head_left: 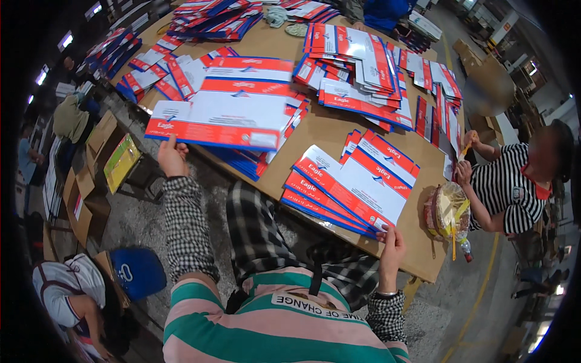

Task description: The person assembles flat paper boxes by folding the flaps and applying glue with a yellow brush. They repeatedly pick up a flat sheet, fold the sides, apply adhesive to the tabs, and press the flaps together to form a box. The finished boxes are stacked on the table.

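Note:
My left hand (173, 159) is closed on the near left edge of a large flat printed cardboard sheet (239, 106) in red, white and blue. The sheet is lifted over a pile of similar sheets (242, 167), and its far end looks slightly blurred. My right hand (392, 241) pinches the near right corner of a flat cardboard sheet (372, 184). That one lies on a small fanned stack at the table's near edge, with more sheets (311, 209) showing beneath it on the left.
Tall piles of matching sheets (357, 72) cover much of the brown table (417, 242). Across its right side a person in a striped shirt (505, 187) works beside a round wrapped bundle (448, 212). Left of me are a blue stool (138, 273), cardboard boxes (88, 202) and a bent-over person (72, 302).

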{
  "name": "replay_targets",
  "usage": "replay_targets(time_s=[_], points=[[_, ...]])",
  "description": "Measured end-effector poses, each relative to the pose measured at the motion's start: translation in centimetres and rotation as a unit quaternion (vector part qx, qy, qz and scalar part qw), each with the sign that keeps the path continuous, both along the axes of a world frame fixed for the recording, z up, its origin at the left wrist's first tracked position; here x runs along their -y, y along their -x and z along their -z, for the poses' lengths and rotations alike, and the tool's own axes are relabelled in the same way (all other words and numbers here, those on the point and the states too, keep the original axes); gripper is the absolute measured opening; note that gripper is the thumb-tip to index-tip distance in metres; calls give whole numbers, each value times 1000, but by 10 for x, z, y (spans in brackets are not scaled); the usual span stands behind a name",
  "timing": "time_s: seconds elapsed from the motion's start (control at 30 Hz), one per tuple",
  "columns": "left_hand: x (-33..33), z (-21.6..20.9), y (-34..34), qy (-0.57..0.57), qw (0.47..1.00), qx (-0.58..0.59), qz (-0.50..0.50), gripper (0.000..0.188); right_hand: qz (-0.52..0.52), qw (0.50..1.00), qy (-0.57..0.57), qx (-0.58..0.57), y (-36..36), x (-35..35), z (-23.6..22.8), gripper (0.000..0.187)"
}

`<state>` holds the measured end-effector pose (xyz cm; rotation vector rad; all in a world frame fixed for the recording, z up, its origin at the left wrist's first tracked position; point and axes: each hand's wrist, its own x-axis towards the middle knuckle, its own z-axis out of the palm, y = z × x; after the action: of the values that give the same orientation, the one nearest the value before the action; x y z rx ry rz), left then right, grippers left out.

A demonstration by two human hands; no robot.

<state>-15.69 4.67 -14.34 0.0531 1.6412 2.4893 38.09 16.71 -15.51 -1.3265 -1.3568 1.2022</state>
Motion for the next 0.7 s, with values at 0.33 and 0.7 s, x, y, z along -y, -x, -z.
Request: replay_targets(time_s=[0.33, 0.7], points=[[-69, 54, 122, 270, 956, 81, 79, 24, -13, 1000, 8, 19, 4, 5, 5, 28], [-98, 67, 136, 279, 945, 133, 110, 23, 4, 998, 46, 36, 5, 0, 4, 23]])
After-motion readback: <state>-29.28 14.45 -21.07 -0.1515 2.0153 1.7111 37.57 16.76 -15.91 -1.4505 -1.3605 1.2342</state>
